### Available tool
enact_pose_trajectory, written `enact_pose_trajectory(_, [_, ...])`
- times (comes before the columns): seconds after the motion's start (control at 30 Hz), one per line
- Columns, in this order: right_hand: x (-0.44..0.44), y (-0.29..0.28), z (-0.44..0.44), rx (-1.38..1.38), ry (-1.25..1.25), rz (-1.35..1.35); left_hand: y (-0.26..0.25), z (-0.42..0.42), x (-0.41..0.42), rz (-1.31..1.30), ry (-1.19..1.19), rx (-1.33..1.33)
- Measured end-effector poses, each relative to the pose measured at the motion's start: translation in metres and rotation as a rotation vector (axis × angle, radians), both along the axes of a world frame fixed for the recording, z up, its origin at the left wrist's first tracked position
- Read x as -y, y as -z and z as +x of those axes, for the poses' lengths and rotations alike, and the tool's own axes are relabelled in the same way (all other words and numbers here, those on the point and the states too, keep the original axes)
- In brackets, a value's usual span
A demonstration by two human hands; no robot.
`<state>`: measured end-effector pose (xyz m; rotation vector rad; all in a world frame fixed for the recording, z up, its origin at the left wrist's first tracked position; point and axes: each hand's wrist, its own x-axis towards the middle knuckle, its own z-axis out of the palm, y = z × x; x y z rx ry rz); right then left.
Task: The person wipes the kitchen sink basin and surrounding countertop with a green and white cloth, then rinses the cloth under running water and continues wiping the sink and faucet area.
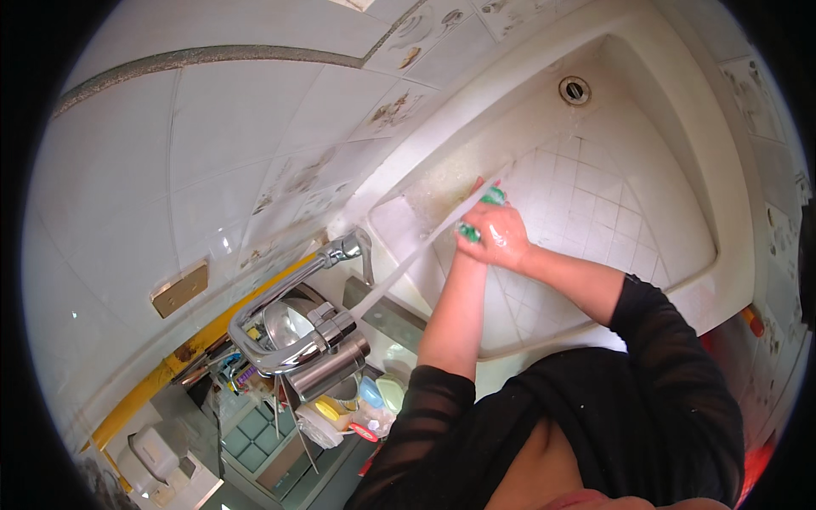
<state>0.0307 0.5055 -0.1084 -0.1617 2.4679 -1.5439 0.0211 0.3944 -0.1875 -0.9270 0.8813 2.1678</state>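
Over a white sink basin (pixel 637 159), my two wet hands are pressed together around a green sponge or scrubber (pixel 470 232). My right hand (pixel 503 234) lies on top, its back to the camera. Mostly hidden beneath it is my left hand (pixel 479 191), with fingertips showing above. Green parts show on both sides of the right hand. From the chrome tap (pixel 341 328), a stream of water (pixel 408 258) runs past or onto the hands; which one cannot be told.
A metal drain (pixel 575 91) sits at the basin's far end. Left of the basin are a steel cylinder (pixel 331 366), a metal bowl (pixel 287 325), plastic containers (pixel 390 390) and a yellow strip (pixel 210 331) along the tiled wall. A socket plate (pixel 180 289) is on that wall.
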Motion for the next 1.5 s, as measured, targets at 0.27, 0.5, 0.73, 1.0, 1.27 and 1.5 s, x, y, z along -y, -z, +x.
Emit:
enact_pose_trajectory(0.27, [-0.034, 0.040, -0.076, 0.394, 0.262, 0.008, -0.023, -0.003, -0.029, -0.279, -0.157, 0.066])
enact_pose_trajectory(0.5, [-0.069, 0.088, -0.089, 0.520, 0.330, -0.494, -0.012, 0.005, 0.027, -0.491, 0.044, -0.027])
enact_pose_trajectory(0.73, [-0.049, 0.079, -0.076, 0.283, 0.207, -0.468, -0.029, 0.012, 0.011, -0.372, -0.113, 0.186])
enact_pose_trajectory(1.0, [-0.037, 0.021, -0.030, -0.165, 0.183, -0.260, -0.085, -0.027, -0.037, 0.051, -0.148, -0.026])
enact_pose_trajectory(1.27, [-0.074, 0.016, -0.009, -0.073, 0.400, -0.022, -0.022, -0.066, -0.062, -0.073, -0.078, 0.104])
enact_pose_trajectory(1.5, [-0.060, 0.037, -0.005, 0.235, 0.162, -0.263, -0.046, -0.042, -0.062, -0.276, 0.130, 0.130])
